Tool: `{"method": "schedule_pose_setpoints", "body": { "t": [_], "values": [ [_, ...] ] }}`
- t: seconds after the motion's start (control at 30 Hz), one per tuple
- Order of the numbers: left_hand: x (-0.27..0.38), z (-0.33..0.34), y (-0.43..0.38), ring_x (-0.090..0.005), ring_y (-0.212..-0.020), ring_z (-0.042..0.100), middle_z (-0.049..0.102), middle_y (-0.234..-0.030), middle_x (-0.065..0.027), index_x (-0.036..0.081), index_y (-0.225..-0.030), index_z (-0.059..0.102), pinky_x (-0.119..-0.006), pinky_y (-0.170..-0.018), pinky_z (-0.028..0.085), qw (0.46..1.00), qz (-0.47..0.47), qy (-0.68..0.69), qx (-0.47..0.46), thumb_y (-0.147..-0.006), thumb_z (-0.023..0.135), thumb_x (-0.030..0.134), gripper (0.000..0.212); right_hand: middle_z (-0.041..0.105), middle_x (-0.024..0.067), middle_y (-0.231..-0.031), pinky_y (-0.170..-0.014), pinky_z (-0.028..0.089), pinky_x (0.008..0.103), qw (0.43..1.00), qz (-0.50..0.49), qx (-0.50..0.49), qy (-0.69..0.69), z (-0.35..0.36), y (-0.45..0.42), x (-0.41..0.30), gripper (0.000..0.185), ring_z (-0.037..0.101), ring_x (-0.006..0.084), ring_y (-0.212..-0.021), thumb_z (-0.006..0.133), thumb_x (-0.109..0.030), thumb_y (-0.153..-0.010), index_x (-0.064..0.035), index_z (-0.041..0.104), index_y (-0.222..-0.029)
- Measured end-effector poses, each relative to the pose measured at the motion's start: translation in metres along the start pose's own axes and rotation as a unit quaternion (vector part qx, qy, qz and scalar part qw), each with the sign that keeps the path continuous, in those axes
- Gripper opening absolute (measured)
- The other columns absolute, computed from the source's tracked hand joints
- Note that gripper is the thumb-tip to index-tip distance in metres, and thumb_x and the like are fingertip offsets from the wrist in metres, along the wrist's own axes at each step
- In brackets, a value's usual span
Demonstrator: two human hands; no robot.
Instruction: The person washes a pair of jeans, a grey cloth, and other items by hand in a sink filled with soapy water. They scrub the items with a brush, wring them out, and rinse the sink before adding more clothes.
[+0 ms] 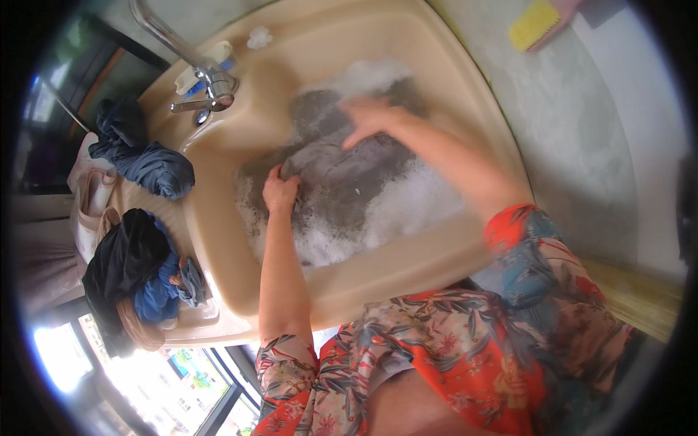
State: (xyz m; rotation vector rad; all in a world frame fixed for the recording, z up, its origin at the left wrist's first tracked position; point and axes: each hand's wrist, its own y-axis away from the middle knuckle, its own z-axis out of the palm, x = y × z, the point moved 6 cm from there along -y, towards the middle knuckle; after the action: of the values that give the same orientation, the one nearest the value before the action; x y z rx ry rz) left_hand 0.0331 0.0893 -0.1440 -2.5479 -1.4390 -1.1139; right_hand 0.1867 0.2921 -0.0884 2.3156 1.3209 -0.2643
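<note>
A grey cloth (332,158) lies partly under soapy water in a beige sink (223,218). My left hand (281,191) grips the cloth's left edge between thumb and fingers. Over its far right part, my right hand (368,117) is spread with thumb and fingers apart, blurred by motion. Whether its fingertips touch the cloth is hard to tell. White suds (409,201) float around the cloth, thickest at the near side and along the far wall. Murky water hides the sink's bottom.
A chrome faucet (215,87) rises at the sink's far left corner, beside a scrubbing brush (204,68). A twisted dark blue garment (152,163) and a heap with black cloth (131,245) lie on the left drainboard. A yellow-bristled brush (534,24) is at upper right.
</note>
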Motion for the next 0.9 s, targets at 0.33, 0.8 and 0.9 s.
{"method": "schedule_pose_setpoints", "body": {
  "t": [0.33, 0.8, 0.9],
  "values": [
    [-0.032, 0.040, 0.008, -0.0268, -0.117, 0.043, 0.043, -0.130, -0.0160, 0.001, -0.130, 0.038, -0.034, -0.096, 0.035, 0.910, -0.154, 0.327, -0.201, -0.074, 0.064, 0.044, 0.076, 0.061, 0.0178, -0.098, -0.077, 0.047, 0.0420, 0.980, 0.019, -0.171, 0.097, 0.117, 0.014, -0.031, 0.030, 0.059, 0.0331, -0.092, 0.057, -0.012, -0.071, -0.0023, 0.061, -0.099],
    [0.039, 0.005, 0.004, -0.0196, -0.076, 0.059, 0.061, -0.086, -0.0099, 0.003, -0.092, 0.062, -0.031, -0.062, 0.046, 0.863, -0.124, 0.478, -0.101, -0.075, 0.059, 0.024, 0.027, 0.059, 0.0164, -0.102, -0.076, 0.044, 0.0399, 0.939, -0.073, 0.250, -0.227, 0.059, -0.009, -0.047, 0.049, 0.054, 0.0370, -0.095, 0.066, -0.016, -0.065, -0.0074, 0.049, -0.111],
    [0.021, -0.008, 0.010, -0.0241, -0.084, 0.061, 0.063, -0.097, -0.0106, 0.011, -0.104, 0.062, -0.034, -0.068, 0.049, 0.906, -0.133, 0.396, -0.073, -0.072, 0.059, 0.024, 0.034, 0.059, 0.0175, -0.102, -0.080, 0.044, 0.0373, 0.983, 0.055, 0.148, -0.097, 0.080, 0.007, -0.028, 0.045, 0.056, 0.0340, -0.096, 0.063, -0.022, -0.072, -0.0077, 0.050, -0.112]
  ]
}}
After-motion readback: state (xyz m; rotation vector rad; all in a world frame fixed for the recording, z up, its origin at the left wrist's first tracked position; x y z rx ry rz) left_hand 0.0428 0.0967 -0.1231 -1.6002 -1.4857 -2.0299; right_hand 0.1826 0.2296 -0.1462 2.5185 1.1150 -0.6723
